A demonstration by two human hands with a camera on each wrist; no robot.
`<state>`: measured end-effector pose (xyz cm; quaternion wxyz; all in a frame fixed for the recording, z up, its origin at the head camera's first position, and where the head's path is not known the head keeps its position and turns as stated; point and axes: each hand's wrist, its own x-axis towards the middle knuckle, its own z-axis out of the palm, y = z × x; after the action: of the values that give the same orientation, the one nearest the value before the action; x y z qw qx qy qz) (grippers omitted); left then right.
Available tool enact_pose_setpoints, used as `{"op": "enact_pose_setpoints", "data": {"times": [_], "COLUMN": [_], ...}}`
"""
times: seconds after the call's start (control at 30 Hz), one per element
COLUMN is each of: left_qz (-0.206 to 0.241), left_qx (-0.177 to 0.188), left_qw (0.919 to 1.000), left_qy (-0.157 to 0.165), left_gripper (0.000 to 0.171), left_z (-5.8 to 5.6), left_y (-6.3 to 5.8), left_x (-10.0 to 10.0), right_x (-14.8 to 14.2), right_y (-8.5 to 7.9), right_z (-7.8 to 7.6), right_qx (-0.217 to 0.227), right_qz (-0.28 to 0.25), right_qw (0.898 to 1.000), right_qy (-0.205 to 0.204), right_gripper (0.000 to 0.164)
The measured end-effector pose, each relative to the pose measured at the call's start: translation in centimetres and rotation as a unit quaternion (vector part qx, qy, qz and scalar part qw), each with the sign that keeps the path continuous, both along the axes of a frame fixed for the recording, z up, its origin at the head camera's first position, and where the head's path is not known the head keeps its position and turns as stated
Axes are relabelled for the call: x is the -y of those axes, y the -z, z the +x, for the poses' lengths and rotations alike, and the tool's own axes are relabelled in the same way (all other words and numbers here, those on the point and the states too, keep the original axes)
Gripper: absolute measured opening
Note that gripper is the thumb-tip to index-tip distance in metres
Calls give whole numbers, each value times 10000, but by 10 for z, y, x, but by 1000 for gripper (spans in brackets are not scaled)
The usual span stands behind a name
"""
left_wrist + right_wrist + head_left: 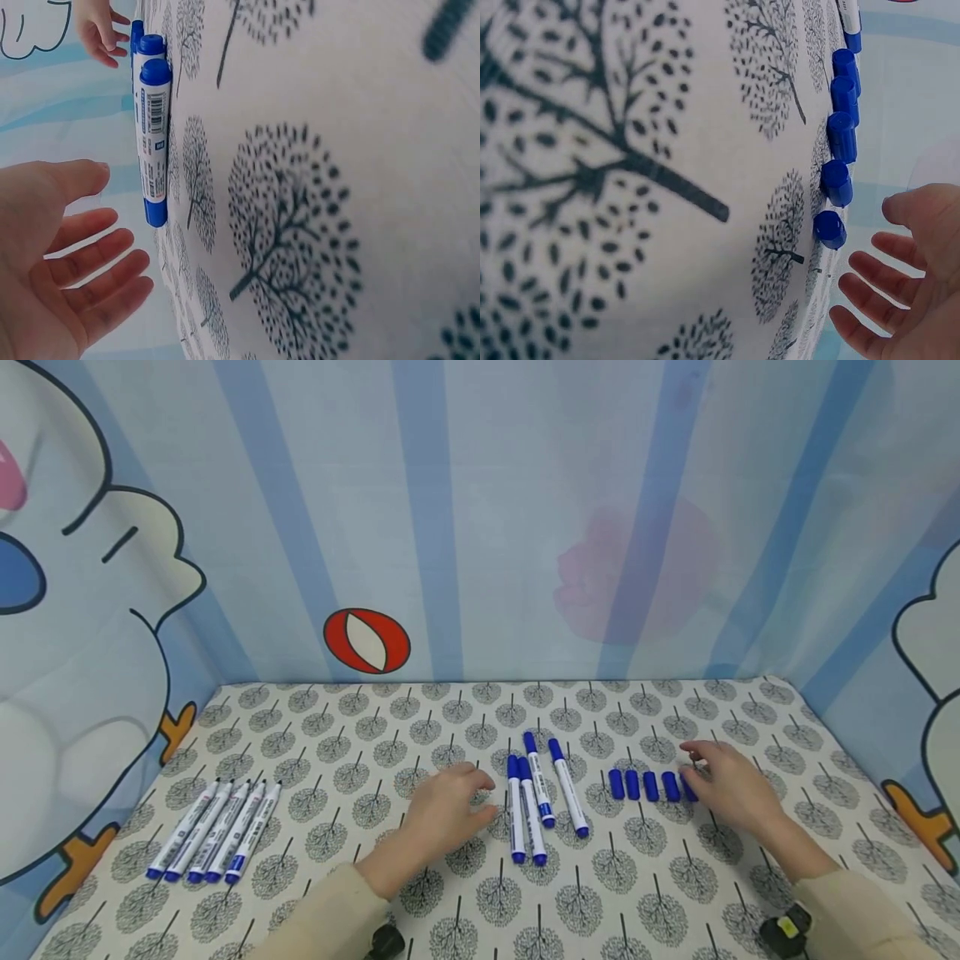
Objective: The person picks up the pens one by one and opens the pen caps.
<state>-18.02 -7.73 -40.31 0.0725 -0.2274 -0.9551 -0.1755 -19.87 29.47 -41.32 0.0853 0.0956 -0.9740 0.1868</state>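
My left hand, fingers loosely bent and holding nothing, hovers just left of several capped blue-and-white markers. In the left wrist view the nearest capped marker lies beyond the thumb. On the right, my right hand is beside a row of loose blue marker caps, its fingers around the rightmost cap in the head view. The right wrist view shows a gap between those relaxed fingers and the nearest cap, so nothing is held there.
Several uncapped markers lie side by side at the left, dark tips pointing away. A tree-patterned cloth covers the table. A printed fabric backdrop rises behind and along both sides.
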Motion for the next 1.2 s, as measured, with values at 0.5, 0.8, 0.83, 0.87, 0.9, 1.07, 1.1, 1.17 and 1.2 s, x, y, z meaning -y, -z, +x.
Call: {"op": "enact_pose_setpoints", "data": {"times": [0.5, 0.8, 0.83, 0.87, 0.9, 1.07, 1.1, 1.17, 1.2], "left_qz": [-80, -203, -219, -235, -263, -351, -351, -382, -395], "left_qx": [659, 853, 877, 890, 888, 958, 976, 995, 1015], "left_qw": [9970, 9943, 9940, 9939, 9939, 9923, 9920, 9917, 9914], "left_qy": [-400, -610, -615, -610, -605, -698, -714, -718, -722], "left_gripper": [53, 67, 68, 70, 71, 76, 76, 75, 74], "left_z": [-1, -5, -5, -6, -6, -6, -6, -6, -6], "left_y": [7, 10, 10, 10, 10, 10, 10, 9, 9], "left_x": [-19, -27, -28, -29, -30, -34, -35, -36, -37], "right_x": [19, 31, 33, 34, 35, 41, 42, 45, 46], "right_y": [-9, -12, -13, -13, -14, -14, -14, -14, -14], "right_z": [2, 2, 2, 2, 2, 3, 3, 4, 4], "right_qx": [-790, -1191, -1194, -1190, -1218, -1315, -1339, -1337, -1333], "right_qz": [15, -21, -24, -36, -30, -36, -29, -35, -50], "right_qw": [9958, 9907, 9904, 9902, 9896, 9874, 9870, 9868, 9867], "right_qy": [-466, -656, -690, -725, -765, -879, -889, -909, -928], "right_gripper": [33, 31, 31, 31, 30, 30, 30, 29, 28]}}
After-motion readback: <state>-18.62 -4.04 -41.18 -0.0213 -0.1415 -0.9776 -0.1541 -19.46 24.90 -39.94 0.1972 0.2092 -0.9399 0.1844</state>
